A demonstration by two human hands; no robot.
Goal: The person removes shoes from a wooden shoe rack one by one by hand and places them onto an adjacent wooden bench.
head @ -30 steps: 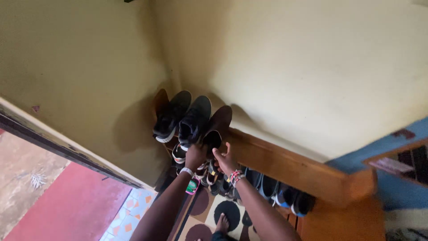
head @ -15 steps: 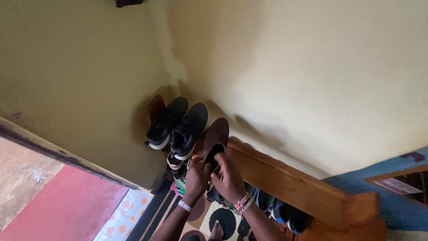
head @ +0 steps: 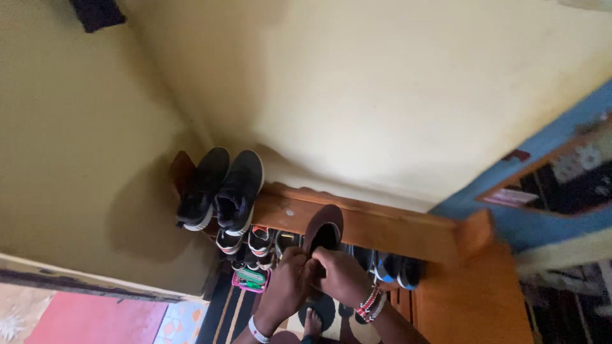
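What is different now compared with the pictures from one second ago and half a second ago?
The brown shoe, which rested on the top of the wooden shoe rack beside the pair of black sneakers, has been lifted off and drawn toward the person. The left hand and right hand both still hold it. The sneakers and the lower shoes stayed in place.

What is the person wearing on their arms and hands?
Both arms are bare, with no sleeves showing, and there are no gloves. The left hand has a white band at the wrist. The right hand has a stack of beaded bracelets in red, white and dark beads at its wrist.
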